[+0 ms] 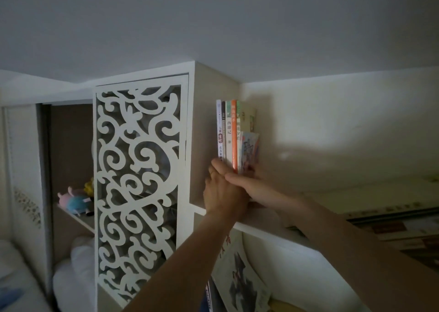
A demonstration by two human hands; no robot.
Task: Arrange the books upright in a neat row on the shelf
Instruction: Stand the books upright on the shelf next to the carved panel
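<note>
The left hand (pixel 222 193) reaches up to the foot of the row of books (pixel 234 133), its fingers laid fairly straight against the lower spines at the left end, pressing rather than gripping as far as can be made out. The right hand (pixel 247 183) crosses just over it from the right, flat and with the fingers together, its fingertips hidden behind the base of the books on the right-hand side. Whether those hidden fingers curl round anything cannot be told. The two hands touch or overlap where they meet below the orange spine.

The books stand on the shelf (pixel 259 222), bunched against the tall cabinet side (pixel 204 126) on their left. Most are upright and close together; a smaller book with a bright cover (pixel 249 149) sits at the right end and leans a little outward, so the row fans slightly at the top.

Judging by this, the task looks well along: a group is already standing and is being squared up. What seems left is closing the fan and settling the small book straight. Further right on the same shelf lie flat books or papers (pixel 389 213), dim and hard to read, which may need standing too. Below, another shelf holds a large leaning book (pixel 240 273). To the left are a fretwork panel (pixel 137 181) and soft toys (pixel 74 200).
</note>
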